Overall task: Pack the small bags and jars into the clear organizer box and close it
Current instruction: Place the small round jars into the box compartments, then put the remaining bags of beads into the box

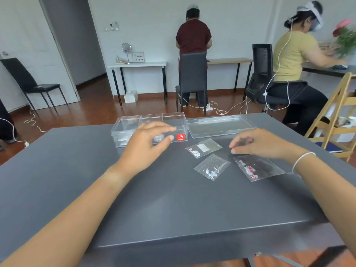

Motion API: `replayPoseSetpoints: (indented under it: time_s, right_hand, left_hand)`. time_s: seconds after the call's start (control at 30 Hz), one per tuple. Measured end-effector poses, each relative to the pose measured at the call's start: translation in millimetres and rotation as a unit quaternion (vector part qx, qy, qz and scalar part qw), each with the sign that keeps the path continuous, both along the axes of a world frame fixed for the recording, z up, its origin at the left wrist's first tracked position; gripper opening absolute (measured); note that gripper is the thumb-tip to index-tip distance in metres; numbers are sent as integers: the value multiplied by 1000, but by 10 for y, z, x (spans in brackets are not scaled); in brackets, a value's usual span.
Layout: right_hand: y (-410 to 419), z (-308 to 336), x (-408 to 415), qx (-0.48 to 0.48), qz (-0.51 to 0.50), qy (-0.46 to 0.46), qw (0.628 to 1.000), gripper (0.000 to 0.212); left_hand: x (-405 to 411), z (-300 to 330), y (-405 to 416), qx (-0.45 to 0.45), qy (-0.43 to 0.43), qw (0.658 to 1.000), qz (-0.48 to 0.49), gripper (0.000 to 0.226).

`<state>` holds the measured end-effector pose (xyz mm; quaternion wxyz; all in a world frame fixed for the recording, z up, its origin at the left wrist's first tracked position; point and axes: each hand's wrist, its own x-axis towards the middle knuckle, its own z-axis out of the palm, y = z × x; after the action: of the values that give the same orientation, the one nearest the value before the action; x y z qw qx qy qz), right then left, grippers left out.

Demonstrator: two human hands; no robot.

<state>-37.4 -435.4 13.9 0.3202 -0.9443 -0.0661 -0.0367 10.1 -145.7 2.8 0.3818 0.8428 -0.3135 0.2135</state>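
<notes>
Risk sits with the three slippery bead bags (212,167) lying loose on the grey surface (173,205), just in front of the open organizer box (133,124) and its detached lid (221,126). Left hand (146,145) hovers at the box, fingers relaxed, holding nothing; right hand (258,143), fingers loosely curled and empty, hangs above the bags. A careless pinch could skid one away.

2 bare forearms, no sleeves, a thin white bracelet (302,158) round the right wrist
</notes>
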Motion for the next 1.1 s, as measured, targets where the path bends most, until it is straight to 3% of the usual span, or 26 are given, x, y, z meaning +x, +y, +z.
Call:
replayPoseSetpoints:
  time_s: [0.27,0.47,0.8,1.1]
  right_hand:
    - [-132,-47,-210,-4,21,101,995,23]
    - [-154,-48,-250,3,26,105,994,17]
    - [-157,-46,-117,30,5,87,996,16]
    - [-111,130,-14,145,-21,2,989,17]
  left_hand:
    - [-173,-48,-721,140,68,978,-135,24]
    - [-194,-81,-881,270,113,950,-111,37]
    - [-130,26,-908,313,166,929,-105,32]
    - [-104,46,-842,295,176,931,-123,20]
